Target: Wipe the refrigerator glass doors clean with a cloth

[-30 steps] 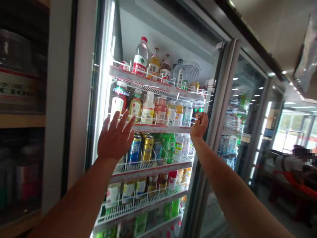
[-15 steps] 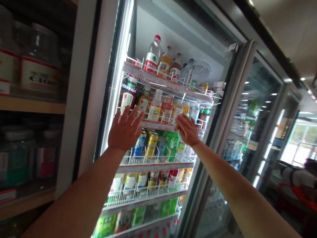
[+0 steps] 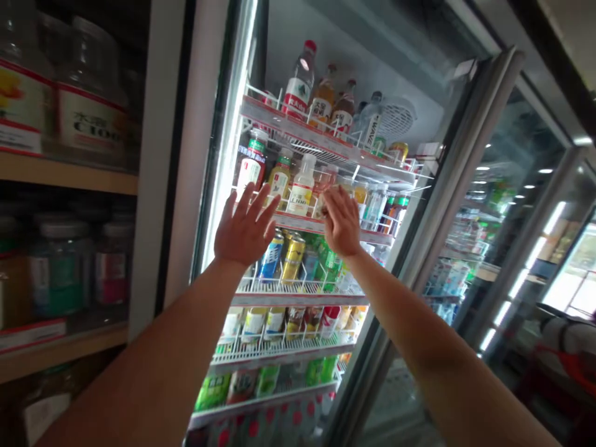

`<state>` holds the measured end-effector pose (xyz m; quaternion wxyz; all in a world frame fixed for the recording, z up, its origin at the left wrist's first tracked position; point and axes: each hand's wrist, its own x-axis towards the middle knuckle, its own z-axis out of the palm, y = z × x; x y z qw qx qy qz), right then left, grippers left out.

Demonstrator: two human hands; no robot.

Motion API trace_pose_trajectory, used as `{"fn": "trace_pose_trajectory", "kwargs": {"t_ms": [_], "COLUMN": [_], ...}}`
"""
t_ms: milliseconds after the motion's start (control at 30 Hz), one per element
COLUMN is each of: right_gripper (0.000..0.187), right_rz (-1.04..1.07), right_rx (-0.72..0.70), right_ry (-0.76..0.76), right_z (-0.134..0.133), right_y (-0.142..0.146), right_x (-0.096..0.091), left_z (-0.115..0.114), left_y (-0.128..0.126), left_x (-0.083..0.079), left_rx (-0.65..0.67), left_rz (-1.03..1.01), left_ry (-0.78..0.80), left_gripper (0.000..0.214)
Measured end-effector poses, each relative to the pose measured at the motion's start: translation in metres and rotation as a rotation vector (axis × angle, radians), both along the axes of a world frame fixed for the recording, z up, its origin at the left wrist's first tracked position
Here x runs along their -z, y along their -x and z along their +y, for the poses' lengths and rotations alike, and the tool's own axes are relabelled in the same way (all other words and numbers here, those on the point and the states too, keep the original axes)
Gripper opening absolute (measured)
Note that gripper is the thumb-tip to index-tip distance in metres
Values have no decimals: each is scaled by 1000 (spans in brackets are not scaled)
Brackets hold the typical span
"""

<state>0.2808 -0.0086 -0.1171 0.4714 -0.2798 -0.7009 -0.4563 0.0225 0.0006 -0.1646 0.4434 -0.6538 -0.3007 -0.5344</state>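
Observation:
My left hand [image 3: 244,226] is raised with its fingers spread and nothing in it, palm toward the lit drinks cooler [image 3: 170,248]. Whether it touches glass, I cannot tell. My right hand [image 3: 342,220] is closed round a pale crumpled cloth [image 3: 320,208], which shows in part at its fingertips. It is level with the second shelf. Beyond the hands stand a clear bottle with a white and yellow label [image 3: 302,189], a dark red bottle [image 3: 251,164], a blue can [image 3: 270,257] and a gold can [image 3: 293,259]. My right hand hides some bottles.
On the left, wooden shelves [image 3: 69,171] hold bottles behind a grey upright. A red-capped bottle [image 3: 299,84] and several others stand on the cooler's top shelf. To the right is another cooler with a grey door frame [image 3: 465,149]. A bright window [image 3: 577,273] lies farther right.
My right hand with the cloth has moved left and slightly up across the second shelf. My left hand stays raised and spread. The view has shifted a little.

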Motion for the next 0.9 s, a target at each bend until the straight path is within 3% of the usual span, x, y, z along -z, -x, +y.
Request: {"fn": "trace_pose_trajectory", "kwargs": {"t_ms": [67,133,300,433,500,633,700,767,833,900], "right_gripper": [57,59,54,54,56,54,52,50,53,56], "right_rz": [161,200,-148,91,160,-240,-357,-227,36,257], "right_rx": [-18,-13,-20,-54,-41,11,2,7,41,84], "right_ry": [-56,-77,40,-59,-52,125,155,89,-35,-137], "right_z": [5,6,-1,4,6,-2,-5,-3,4,9], "right_y": [-9,-10,1,5,9,13,5,-9,-20,-21], "right_x": [-7,-1,17,6,13,42,40,24,5,-3], "left_z": [0,0,-1,-1,-1,-2,-3,-2,-1,0], "left_y": [0,0,0,0,0,0,0,0,0,0], "left_x": [1,1,0,0,0,0,0,0,1,1], "left_rx": [17,42,56,37,30,21,16,20,24,28], "left_rz": [-3,-17,-13,-15,-13,-10,-15,-11,-8,-8], "left_ry": [28,72,72,99,112,121,128,122,108,87], "left_gripper": [61,66,67,58,57,56,57,57,58,60]}}
